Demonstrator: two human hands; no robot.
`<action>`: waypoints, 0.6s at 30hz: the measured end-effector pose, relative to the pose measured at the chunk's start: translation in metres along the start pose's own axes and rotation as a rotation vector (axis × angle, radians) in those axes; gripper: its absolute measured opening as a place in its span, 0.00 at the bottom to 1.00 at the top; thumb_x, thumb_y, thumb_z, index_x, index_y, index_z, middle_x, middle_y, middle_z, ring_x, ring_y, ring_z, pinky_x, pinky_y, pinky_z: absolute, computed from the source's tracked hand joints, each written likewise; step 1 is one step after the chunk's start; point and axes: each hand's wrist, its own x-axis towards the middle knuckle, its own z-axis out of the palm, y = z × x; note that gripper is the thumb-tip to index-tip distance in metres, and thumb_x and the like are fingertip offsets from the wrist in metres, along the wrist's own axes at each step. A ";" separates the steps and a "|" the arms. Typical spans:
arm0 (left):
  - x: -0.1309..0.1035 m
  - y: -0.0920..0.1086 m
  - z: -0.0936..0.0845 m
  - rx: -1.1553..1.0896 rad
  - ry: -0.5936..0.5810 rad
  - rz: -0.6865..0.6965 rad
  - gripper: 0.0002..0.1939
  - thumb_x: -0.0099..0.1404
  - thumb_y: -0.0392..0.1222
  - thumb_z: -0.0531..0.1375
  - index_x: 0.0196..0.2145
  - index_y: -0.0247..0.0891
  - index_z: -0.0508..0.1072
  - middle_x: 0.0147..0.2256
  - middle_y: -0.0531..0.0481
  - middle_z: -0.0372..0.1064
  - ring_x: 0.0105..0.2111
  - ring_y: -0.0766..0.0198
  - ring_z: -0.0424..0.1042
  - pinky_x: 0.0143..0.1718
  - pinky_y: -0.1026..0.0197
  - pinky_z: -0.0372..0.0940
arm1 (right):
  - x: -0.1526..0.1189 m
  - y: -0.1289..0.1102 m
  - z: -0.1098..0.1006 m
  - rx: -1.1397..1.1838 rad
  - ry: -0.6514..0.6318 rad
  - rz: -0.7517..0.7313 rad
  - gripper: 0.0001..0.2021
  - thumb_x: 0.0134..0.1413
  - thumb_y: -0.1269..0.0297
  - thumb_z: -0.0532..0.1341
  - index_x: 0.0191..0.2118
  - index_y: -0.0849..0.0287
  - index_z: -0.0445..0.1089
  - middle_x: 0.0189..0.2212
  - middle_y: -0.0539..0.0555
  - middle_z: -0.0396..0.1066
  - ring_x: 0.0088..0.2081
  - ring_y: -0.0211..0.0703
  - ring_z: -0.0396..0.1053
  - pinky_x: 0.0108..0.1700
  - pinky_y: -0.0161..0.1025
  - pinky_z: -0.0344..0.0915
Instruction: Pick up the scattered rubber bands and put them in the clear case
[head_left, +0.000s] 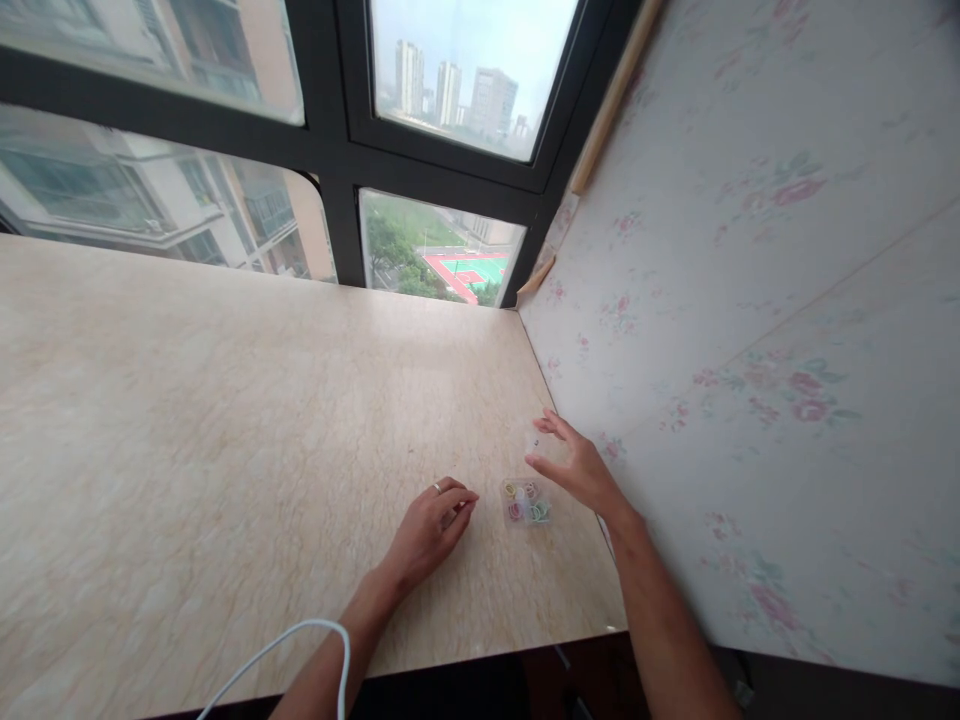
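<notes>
A small clear plastic box [505,514] sits on the stone ledge between my hands. Its compartments hold thin rings in yellow, pink and green, like small hair ties. My right hand [577,468] is just beyond the box, near the wall, with thumb and fingers around a see-through piece that looks like a clear plastic lid [535,443]. To the left of the box, my left hand [433,525] rests over the ledge with thumb and fingertips pinched together; a ring is on one finger. Whatever the pinch holds, if anything, is too small to make out.
The marbled ledge [247,430] stretches far to the left, its front edge below my forearms. A papered wall [750,330] rises close on the right. Dark window frames [330,150] stand at the back. A white cable [300,625] loops over my left forearm.
</notes>
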 end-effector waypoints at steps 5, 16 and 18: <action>-0.004 0.024 -0.002 -0.172 0.091 -0.012 0.18 0.64 0.45 0.61 0.51 0.43 0.68 0.45 0.46 0.71 0.38 0.62 0.71 0.40 0.57 0.68 | -0.031 -0.032 -0.018 0.112 -0.206 -0.159 0.39 0.52 0.63 0.64 0.67 0.51 0.48 0.58 0.58 0.64 0.58 0.49 0.63 0.59 0.53 0.61; -0.004 0.034 0.015 -0.048 -0.034 0.059 0.32 0.61 0.51 0.63 0.60 0.47 0.58 0.57 0.41 0.62 0.56 0.51 0.63 0.54 0.44 0.63 | -0.064 -0.033 -0.019 -0.016 -0.309 -0.271 0.36 0.54 0.68 0.62 0.67 0.49 0.50 0.60 0.55 0.62 0.61 0.49 0.59 0.61 0.52 0.59; -0.003 0.035 0.016 -0.030 -0.048 0.077 0.32 0.61 0.51 0.63 0.59 0.46 0.59 0.56 0.41 0.63 0.55 0.52 0.63 0.54 0.44 0.63 | -0.066 -0.029 -0.021 -0.014 -0.317 -0.276 0.35 0.54 0.67 0.61 0.66 0.49 0.51 0.61 0.54 0.61 0.61 0.49 0.58 0.62 0.52 0.58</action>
